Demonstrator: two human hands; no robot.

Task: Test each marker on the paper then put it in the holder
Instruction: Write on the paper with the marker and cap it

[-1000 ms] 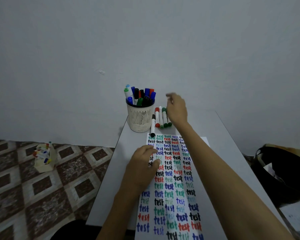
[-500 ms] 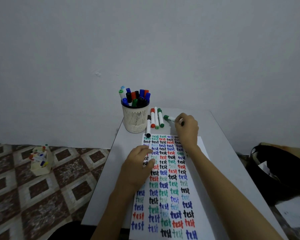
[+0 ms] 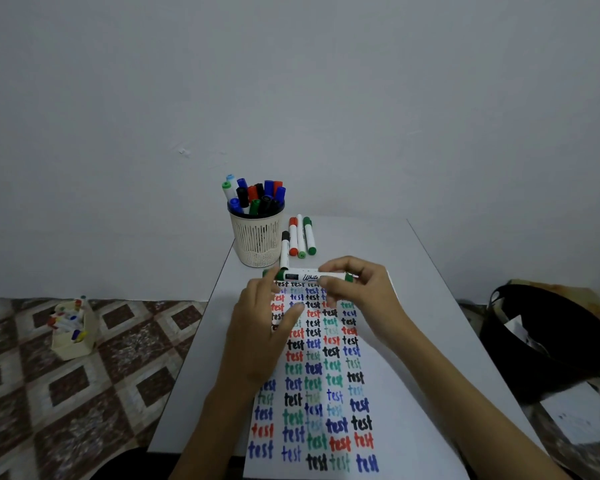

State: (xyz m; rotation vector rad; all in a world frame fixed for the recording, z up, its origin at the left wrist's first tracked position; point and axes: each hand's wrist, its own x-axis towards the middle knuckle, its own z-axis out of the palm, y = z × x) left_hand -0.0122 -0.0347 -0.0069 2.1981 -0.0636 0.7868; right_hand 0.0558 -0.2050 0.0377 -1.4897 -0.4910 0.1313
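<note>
A green whiteboard marker (image 3: 307, 276) lies crosswise in the air above the top of the paper (image 3: 395, 427), which is covered with rows of coloured "test" words. My right hand (image 3: 361, 292) grips its right end. My left hand (image 3: 264, 327) has its fingertips at the marker's left, capped end. The cream mesh holder (image 3: 257, 240) stands at the table's far left, filled with several markers. Just right of it, several more markers (image 3: 300, 237) lie on the table: black, red and green ones.
The grey table (image 3: 423, 258) ends close on the left and far sides. A small cream box of markers (image 3: 71, 332) sits on the patterned floor at left. A black bag (image 3: 548, 341) lies on the floor at right.
My right hand took a green marker from the row by the holder and brought it back over the paper's top. My left hand lifted off the paper to the marker's cap end.
</note>
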